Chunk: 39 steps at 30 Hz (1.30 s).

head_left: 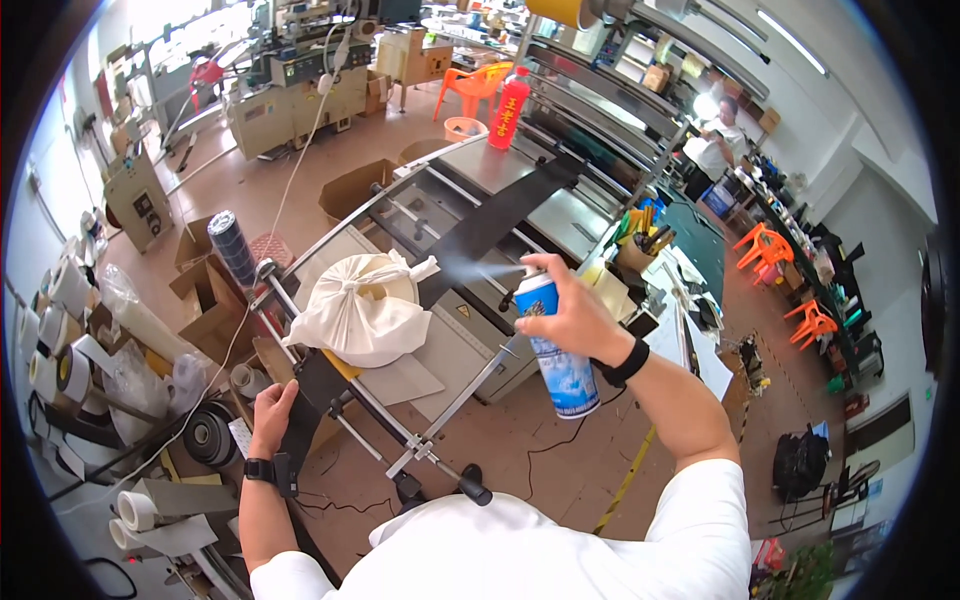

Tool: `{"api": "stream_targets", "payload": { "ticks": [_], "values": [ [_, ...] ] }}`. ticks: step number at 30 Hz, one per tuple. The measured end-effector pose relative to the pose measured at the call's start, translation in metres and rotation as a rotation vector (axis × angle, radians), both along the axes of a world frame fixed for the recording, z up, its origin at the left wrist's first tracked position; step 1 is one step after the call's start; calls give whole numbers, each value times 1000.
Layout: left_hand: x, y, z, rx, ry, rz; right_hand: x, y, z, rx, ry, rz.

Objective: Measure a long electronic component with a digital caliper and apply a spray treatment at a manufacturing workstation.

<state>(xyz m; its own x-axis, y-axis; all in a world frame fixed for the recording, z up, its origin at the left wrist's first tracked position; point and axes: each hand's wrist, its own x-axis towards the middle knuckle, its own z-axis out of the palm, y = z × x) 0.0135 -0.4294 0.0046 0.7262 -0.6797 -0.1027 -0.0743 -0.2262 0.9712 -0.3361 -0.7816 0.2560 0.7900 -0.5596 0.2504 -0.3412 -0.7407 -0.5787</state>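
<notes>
My right hand grips a blue-and-white spray can, its index finger pressing the white nozzle. A pale mist streams left from the nozzle, over a long black strip that crosses the machine frame. Left of the can, a knotted white cloth bundle rests on the frame, covering part of the strip. The strip's near end hangs over a front roller. There my left hand is closed at the strip's edge and seems to pinch it; its fingertips are partly hidden.
A red bottle stands on the machine's far plate. Metal rods and a black knob jut out near my body. Cardboard boxes and material rolls crowd the left; a cluttered bench is at right. Another person is far back.
</notes>
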Motion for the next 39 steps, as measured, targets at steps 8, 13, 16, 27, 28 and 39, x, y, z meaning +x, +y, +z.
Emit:
{"api": "stream_targets", "payload": {
  "ticks": [8, 13, 16, 27, 28, 39],
  "values": [
    [6, -2, -11, -74, 49, -52, -20, -20, 2, -283, -138, -411],
    [3, -6, -7, -20, -94, -74, -37, 29, -13, -36, -68, -251],
    [4, -5, -7, -17, -155, -99, -52, 55, -26, -46, -54, -145],
    [9, 72, -123, 9, -19, 294, -241, -58, -12, -360, -623, -695],
    [17, 100, -158, 3, 106, 263, -239, -73, -23, -349, -649, -676],
    [-184, 151, -222, 746, 27, -251, -273, -109, -79, -447, -587, -660]
  ]
}}
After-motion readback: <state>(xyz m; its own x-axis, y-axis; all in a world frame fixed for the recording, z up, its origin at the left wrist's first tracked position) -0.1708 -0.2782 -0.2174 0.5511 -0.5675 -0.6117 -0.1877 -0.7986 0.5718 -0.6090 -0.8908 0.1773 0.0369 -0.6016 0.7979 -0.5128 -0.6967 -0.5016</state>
